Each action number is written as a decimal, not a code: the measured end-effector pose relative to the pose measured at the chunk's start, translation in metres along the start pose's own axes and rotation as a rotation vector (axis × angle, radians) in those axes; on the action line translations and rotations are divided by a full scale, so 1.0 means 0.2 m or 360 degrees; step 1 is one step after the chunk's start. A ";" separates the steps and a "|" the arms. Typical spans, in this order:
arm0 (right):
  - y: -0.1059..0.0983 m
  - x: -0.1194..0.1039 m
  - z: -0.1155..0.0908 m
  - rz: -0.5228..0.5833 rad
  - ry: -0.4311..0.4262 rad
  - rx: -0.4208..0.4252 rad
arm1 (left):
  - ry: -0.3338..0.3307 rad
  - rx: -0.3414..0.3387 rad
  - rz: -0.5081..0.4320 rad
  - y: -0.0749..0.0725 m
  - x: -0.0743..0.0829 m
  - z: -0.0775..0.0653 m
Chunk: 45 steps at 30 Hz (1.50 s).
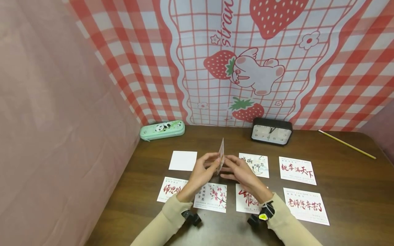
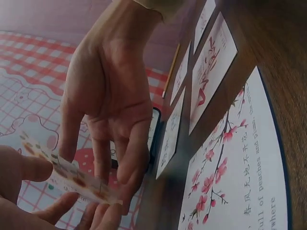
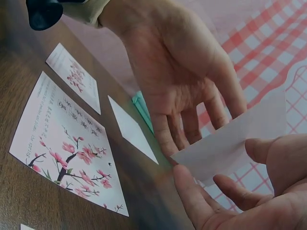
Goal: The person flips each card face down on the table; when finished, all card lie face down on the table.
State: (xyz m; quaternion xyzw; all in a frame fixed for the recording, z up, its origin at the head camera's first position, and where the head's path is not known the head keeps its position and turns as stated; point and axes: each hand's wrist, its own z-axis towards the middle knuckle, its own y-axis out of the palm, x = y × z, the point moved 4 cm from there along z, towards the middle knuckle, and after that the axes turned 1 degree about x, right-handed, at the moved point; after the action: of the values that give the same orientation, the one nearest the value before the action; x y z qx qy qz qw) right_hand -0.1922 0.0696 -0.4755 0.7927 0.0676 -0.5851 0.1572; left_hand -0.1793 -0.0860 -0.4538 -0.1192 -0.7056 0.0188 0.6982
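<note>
Above seven cards (image 1: 297,165) lying flat, our left hand (image 1: 201,169) and right hand (image 1: 238,171) pinch an eighth card (image 1: 220,155); only the right wrist view shows its blank back.

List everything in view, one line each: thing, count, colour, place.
held card: 1, patterned face and white back, upright between both hands above the table's middle
blank card: 1, white, far row, left
printed cards: 6, white with red or black writing, some with blossom art, in two rows on the table
pencil case: 1, mint green with a panda, back left
clock: 1, black with a white face, back centre
pencil: 1, yellow, back right
table: 1, dark brown wood
backdrop: 1, red and white check with strawberries and a rabbit, behind the table
left hand: 1, holds the held card's edge
right hand: 1, holds the held card's other side
</note>
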 end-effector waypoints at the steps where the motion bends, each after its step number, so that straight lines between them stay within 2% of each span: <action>1: 0.00 0.00 0.00 -0.0008 0.0005 0.0010 | 0.0006 -0.0013 -0.0029 0.00 0.00 0.00; 6: -0.01 0.00 0.01 -0.0011 0.0023 0.0061 | 0.0034 -0.0034 -0.0179 0.01 0.01 0.00; 11: -0.02 -0.01 0.01 -0.0031 0.0028 0.0138 | 0.0088 0.0003 -0.0336 0.00 0.02 0.00; 15: -0.04 -0.02 0.01 -0.0135 0.0027 0.0225 | 0.0075 0.0096 -0.0405 -0.02 0.03 0.00; 20: -0.09 -0.02 0.02 -0.0376 -0.0071 0.0371 | 0.0044 0.0223 -0.0420 -0.07 0.04 0.01; 24: -0.12 -0.01 0.02 -0.0496 -0.0075 0.0449 | 0.0050 0.0262 -0.0368 -0.10 0.01 0.01; 31: -0.17 -0.01 0.03 -0.0616 -0.0082 0.0451 | 0.0055 0.0289 -0.0291 -0.17 -0.04 0.04; 33: -0.18 -0.01 0.03 -0.0649 -0.0102 0.0450 | 0.0053 0.0276 -0.0217 -0.18 -0.04 0.05; 40: -0.21 -0.04 0.06 -0.0710 -0.0136 0.0452 | 0.0056 0.0171 0.0197 -0.22 -0.06 0.09; 45: -0.21 -0.03 0.08 -0.0792 -0.0120 0.0445 | 0.0001 0.0121 0.0346 -0.24 -0.09 0.11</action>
State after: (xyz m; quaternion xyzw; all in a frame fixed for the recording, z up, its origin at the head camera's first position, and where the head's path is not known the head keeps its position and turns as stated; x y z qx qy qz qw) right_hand -0.2211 0.1043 -0.4804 0.7435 0.1727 -0.6383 -0.0996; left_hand -0.2084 -0.1321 -0.4623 -0.1684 -0.6871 0.1211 0.6963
